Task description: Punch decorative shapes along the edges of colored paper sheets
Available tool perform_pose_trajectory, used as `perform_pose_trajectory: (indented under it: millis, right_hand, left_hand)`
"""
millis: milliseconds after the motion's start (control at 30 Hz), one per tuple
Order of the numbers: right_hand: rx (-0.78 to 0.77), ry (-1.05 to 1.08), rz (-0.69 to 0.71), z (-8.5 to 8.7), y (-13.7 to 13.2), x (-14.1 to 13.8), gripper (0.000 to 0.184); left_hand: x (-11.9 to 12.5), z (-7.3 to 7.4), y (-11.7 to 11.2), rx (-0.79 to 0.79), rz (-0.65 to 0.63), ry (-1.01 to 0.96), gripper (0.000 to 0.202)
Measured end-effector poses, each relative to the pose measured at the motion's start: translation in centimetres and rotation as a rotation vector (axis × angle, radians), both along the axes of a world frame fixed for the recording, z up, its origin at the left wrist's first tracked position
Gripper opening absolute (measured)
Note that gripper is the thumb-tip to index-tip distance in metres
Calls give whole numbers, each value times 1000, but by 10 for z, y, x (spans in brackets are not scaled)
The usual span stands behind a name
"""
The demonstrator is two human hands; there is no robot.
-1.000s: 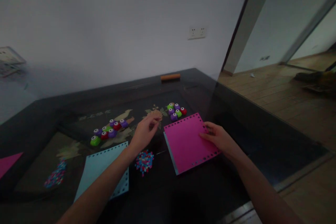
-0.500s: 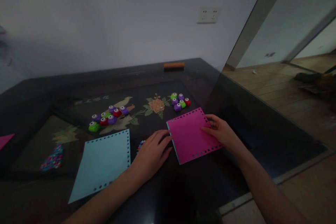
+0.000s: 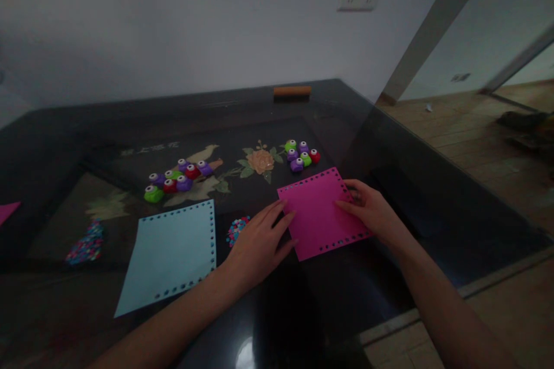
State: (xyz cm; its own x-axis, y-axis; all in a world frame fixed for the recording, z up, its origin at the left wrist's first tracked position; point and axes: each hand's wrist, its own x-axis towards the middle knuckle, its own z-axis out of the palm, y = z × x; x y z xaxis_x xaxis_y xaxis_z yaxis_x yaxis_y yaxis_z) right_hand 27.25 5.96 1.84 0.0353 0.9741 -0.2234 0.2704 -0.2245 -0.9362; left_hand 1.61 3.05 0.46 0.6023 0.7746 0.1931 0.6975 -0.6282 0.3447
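A pink sheet of paper [image 3: 320, 213] with punched holes along its edges lies on the dark glossy table [image 3: 303, 311]. My left hand [image 3: 259, 242] lies flat, fingers spread, with its fingertips on the sheet's left edge. My right hand [image 3: 372, 213] rests on the sheet's right side, thumb on top and fingers at the edge. A small pile of coloured paper dots [image 3: 237, 229] sits just left of my left hand. A light blue sheet [image 3: 173, 253] with punched edges lies further left.
Two clusters of small punches stand behind the sheets, one at the left [image 3: 175, 177] and one at the right [image 3: 302, 155]. Another dot pile [image 3: 84, 245] and a pink sheet corner [image 3: 6, 210] are at far left. An orange bar [image 3: 292, 91] lies by the wall. The table's right edge drops to wooden floor.
My left hand came down from near the flower pattern onto the table and now touches the pink sheet's left edge. The blue sheet that peeked out under the pink one no longer shows.
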Motion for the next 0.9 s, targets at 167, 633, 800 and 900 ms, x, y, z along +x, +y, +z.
perform_pose_trajectory:
  millis: [167, 633, 800, 900]
  right_hand:
    - [22, -34, 0, -1, 0, 0, 41]
    - [30, -4, 8, -2, 0, 1, 41]
    - [31, -21, 13, -4, 2, 1, 40]
    - [54, -66, 13, -6, 3, 2, 39]
  left_hand:
    - [0, -2, -1, 5, 8, 15, 47]
    - [2, 0, -1, 7, 12, 55, 47]
    - [2, -1, -2, 5, 6, 42, 47]
    - [3, -1, -2, 17, 5, 54, 46]
